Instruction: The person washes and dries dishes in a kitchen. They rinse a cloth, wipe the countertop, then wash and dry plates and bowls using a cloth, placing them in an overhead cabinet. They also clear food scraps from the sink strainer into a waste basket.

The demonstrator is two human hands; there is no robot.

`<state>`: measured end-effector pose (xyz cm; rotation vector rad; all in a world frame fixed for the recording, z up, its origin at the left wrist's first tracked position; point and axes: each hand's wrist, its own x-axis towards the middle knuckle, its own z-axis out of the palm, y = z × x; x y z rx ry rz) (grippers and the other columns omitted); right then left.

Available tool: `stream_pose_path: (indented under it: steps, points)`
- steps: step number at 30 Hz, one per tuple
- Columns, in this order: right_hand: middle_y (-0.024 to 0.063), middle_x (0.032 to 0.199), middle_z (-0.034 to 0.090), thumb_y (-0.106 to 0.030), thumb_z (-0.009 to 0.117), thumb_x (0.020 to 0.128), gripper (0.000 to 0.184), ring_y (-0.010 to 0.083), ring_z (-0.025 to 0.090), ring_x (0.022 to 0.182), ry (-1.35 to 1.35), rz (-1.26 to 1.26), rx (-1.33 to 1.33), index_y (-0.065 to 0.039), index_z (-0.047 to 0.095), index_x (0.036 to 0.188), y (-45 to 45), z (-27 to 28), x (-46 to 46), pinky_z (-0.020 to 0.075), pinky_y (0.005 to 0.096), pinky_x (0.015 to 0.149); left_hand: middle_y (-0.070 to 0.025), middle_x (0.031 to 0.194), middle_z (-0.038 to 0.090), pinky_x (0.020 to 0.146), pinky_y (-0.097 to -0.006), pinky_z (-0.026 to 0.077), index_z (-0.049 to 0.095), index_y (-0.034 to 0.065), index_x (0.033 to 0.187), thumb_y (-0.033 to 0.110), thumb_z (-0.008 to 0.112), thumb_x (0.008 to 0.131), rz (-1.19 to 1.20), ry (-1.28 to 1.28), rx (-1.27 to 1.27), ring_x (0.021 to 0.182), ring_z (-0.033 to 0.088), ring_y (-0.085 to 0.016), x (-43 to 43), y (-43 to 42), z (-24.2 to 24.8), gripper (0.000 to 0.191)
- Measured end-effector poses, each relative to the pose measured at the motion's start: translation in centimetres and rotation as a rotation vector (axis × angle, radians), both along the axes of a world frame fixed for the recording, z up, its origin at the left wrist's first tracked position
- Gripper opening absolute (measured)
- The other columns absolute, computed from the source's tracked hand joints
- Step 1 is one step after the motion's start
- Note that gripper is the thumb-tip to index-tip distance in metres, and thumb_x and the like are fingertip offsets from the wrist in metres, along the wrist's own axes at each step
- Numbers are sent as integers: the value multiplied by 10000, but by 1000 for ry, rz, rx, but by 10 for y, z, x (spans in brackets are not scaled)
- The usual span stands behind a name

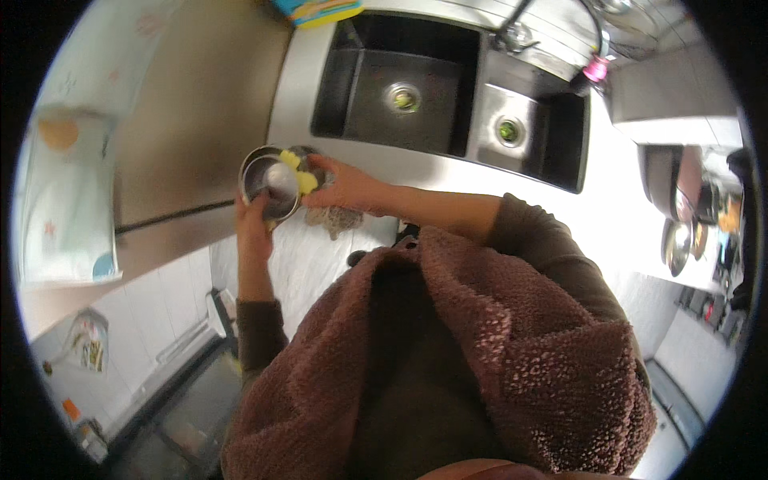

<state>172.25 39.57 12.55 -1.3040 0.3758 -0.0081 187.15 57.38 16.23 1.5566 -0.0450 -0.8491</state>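
Note:
Both hands are at the left of the view, in front of a large grey-brown surface like a refrigerator door. My left hand (254,225) grips the near edge of round metal bowls (269,183), which look nested, with the thumb inside the rim. In my right hand (342,185) is a yellow cloth or sponge (303,174), held against the bowls' right side; its exact kind is unclear. Another dark, round metal piece (312,157) shows behind the right fingers, partly hidden by them.
A black double sink (403,141) with a dark faucet (510,24) is set in the white counter (420,171) ahead. Green scraps lie in both drains. Metal pans (678,246) stand at the far right. A patterned cover (69,198) hangs at the far left.

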Motion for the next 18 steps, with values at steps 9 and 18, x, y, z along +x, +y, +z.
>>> stream_pose_path:
  steps: [9, 18]
  points:
    - [232, 1378, 515, -406, 787, 834, 913, 299, 524, 1254, -18, -343, 232, 62, 334, 1474, -88, 17, -134, 420, 368, 1074, -159, 1391, 492, 992, -409, 517, 245, 85, 1525, 92, 620, 951, -550, -167, -47, 1219, 561, -262, -74, -138, 5, 686]
    - [173, 1257, 595, -248, 671, 933, 630, 257, 629, 1093, -11, -1023, 393, 34, 386, 1419, -136, -10, -380, 539, 368, 916, -135, 1400, 467, 937, -354, 491, 220, 125, 1527, 181, 704, 900, -993, 209, -169, 1234, 512, -240, -299, -312, -39, 794]
